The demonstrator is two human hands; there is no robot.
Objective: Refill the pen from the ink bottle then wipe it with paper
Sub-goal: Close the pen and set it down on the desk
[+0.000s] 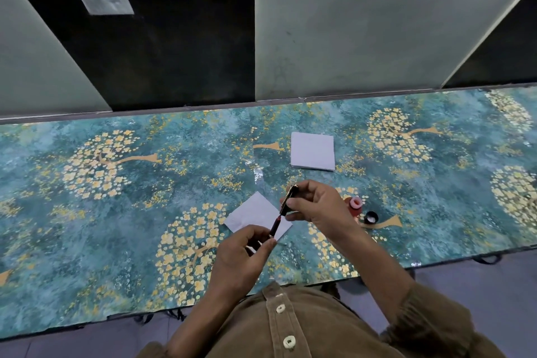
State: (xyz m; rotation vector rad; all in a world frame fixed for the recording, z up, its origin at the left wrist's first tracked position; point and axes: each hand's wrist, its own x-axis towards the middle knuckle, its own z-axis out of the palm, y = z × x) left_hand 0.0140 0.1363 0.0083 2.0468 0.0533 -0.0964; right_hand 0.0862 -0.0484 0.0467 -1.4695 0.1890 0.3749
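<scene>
My left hand [242, 256] grips the lower part of a dark pen [275, 225], whose red-tinted inner section points up and right. My right hand [316, 206] holds the pen's black barrel with gold trim [290, 196] just above that section; the two parts look nearly joined. Both hands hover over a single white paper square [252, 213] lying on the table. To the right of my right hand stands the open ink bottle [356, 205] with a red neck, and its black cap [371, 217] lies beside it.
A stack of white paper squares [313, 150] lies farther back at centre right. The table wears a teal cloth with gold flower trees [116, 183]. A wall with a dark panel rises behind the far edge. The near edge runs just under my arms.
</scene>
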